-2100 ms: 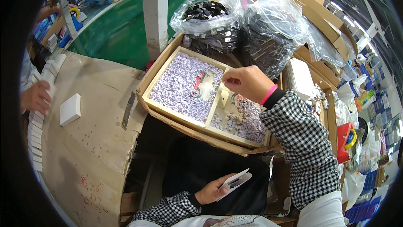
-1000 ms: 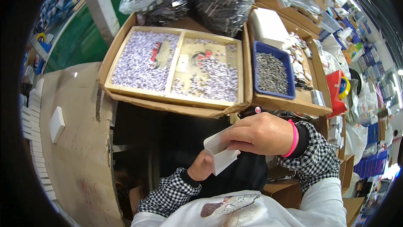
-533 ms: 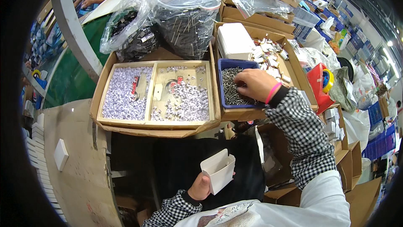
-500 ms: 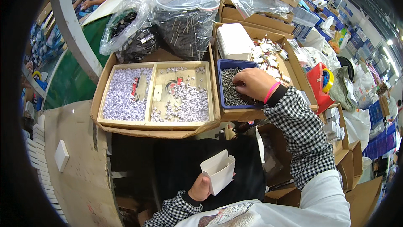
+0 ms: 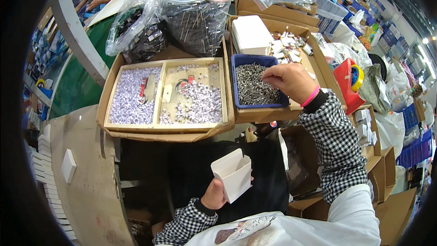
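White box (image 5: 233, 174) | left hand (image 5: 217, 192) fingers grip it | right hand (image 5: 291, 80) fingers still pinching screws (image 5: 252, 84), blue bin (image 5: 236, 60)

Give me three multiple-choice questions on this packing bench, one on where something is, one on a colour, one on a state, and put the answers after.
1. Where is the right hand?
A. over the blue bin of small metal parts
B. over the two-part tray of pale pieces
C. on the white foam block

2. What colour is the band at the right wrist?
A. green
B. pink
C. black

3. How is the small white box in the left hand?
A. taped shut
B. crushed flat
C. open at the top

Answers: 1 A, the fingers reach into the blue bin. 2 B, the wrist band is pink. 3 C, its flap stands up.
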Motion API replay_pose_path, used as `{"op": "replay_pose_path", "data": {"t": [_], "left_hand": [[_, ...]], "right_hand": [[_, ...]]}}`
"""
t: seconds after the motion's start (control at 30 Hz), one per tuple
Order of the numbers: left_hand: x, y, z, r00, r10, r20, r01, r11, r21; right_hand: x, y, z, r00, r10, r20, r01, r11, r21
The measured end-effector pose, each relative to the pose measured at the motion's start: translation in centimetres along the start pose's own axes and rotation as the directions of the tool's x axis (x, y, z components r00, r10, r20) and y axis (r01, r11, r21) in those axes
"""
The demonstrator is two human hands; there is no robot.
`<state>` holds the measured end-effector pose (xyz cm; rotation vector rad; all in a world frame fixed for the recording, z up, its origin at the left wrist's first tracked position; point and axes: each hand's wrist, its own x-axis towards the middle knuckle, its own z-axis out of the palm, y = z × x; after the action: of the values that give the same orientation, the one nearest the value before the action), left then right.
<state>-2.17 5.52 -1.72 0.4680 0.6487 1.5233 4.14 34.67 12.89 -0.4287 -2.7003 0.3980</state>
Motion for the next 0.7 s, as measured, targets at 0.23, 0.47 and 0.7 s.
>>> {"op": "replay_pose_path", "data": {"t": [0.23,0.47,0.7], "left_hand": [[0.6,-0.2,0.2,1.0,-0.008,-0.002,0.008,0.999,-0.032],[0.6,-0.1,0.2,0.998,-0.047,0.031,0.045,0.997,0.07],[-0.2,-1.2,0.2,0.988,-0.13,0.081,0.13,0.991,0.0]], "right_hand": [[-2.3,-2.6,0.2,0.996,-0.061,-0.069,0.061,0.998,0.012],[-7.1,-8.6,2.2,0.952,-0.253,0.172,0.178,0.916,0.359],[-12.1,-9.2,4.8,0.998,-0.011,0.056,-0.019,0.865,0.502]]}}
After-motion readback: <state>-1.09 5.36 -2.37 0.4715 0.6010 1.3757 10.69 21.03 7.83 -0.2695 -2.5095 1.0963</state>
